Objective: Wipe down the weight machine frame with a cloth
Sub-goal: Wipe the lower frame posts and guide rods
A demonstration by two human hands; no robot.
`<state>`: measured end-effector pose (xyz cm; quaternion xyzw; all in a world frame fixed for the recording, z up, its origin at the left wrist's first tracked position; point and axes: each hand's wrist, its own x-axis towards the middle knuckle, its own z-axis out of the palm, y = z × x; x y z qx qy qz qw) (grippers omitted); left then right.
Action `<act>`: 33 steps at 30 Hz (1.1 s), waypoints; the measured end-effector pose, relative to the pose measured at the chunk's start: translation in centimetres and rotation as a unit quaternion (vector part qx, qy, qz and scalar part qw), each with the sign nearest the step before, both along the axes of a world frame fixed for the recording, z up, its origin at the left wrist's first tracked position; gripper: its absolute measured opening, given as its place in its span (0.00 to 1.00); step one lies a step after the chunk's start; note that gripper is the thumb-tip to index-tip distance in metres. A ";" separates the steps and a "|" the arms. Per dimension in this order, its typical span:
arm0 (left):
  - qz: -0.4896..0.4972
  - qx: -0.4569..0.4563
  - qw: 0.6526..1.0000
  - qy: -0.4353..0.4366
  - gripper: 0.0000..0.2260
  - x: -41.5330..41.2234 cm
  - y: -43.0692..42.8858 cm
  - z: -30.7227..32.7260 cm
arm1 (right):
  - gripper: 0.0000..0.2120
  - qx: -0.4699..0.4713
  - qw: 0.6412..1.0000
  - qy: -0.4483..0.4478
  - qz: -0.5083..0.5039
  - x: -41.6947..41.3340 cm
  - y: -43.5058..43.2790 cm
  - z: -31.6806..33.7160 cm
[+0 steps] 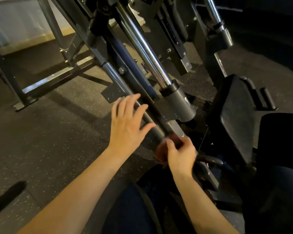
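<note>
Right hand (181, 153) curled round a small reddish-brown cloth (161, 152), bunched and pressed to the lower end of a dark slanted frame tube (152, 124) of the weight machine. Left hand (128, 123) spread, fingers straight, holding nothing, hovering just beside the same tube higher up (touching or not: hard to say). Cloth likely soft, light, easily wadded; best gripped as a pad wrapped partway round the tube. Frame stiff, heavy, fixed to the floor; painted tube and chrome rod (145, 48) probably slick, so firm pressure needed.
</note>
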<state>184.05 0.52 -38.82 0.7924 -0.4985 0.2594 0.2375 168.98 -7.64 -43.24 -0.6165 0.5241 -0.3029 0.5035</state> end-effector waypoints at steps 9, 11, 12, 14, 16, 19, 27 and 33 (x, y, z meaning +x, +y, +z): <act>-0.017 0.115 0.989 -0.094 0.21 1.4 0.6 -0.7 | 0.14 -0.008 0.997 0.067 -0.032 -4.1 0.9 -4.3; -0.014 0.103 0.990 -0.100 0.20 1.4 0.4 -0.8 | 0.15 0.018 0.995 0.058 -0.073 -4.9 1.2 -5.0; -0.011 0.098 0.990 -0.101 0.20 1.4 0.3 -0.8 | 0.15 0.020 0.996 0.042 -0.074 -4.0 1.4 -4.5; -0.006 0.094 0.990 -0.102 0.20 1.3 0.2 -0.8 | 0.16 0.016 0.999 0.003 -0.033 -1.0 1.9 -2.9; -0.002 0.093 0.990 -0.104 0.20 1.2 0.2 -0.9 | 0.16 0.013 1.000 -0.020 0.014 1.9 2.6 -1.3; 0.002 0.091 0.991 -0.100 0.20 1.1 0.2 -0.9 | 0.16 0.019 1.000 -0.017 0.000 1.3 2.5 -2.4; 0.010 0.099 0.994 -0.034 0.28 -0.3 -0.3 -1.5 | 0.15 0.118 0.983 -0.010 -0.140 -4.1 2.4 -5.5; 0.007 0.093 0.995 -0.017 0.32 -0.5 -0.3 -2.0 | 0.11 0.011 0.998 -0.058 -0.033 0.8 2.1 -1.8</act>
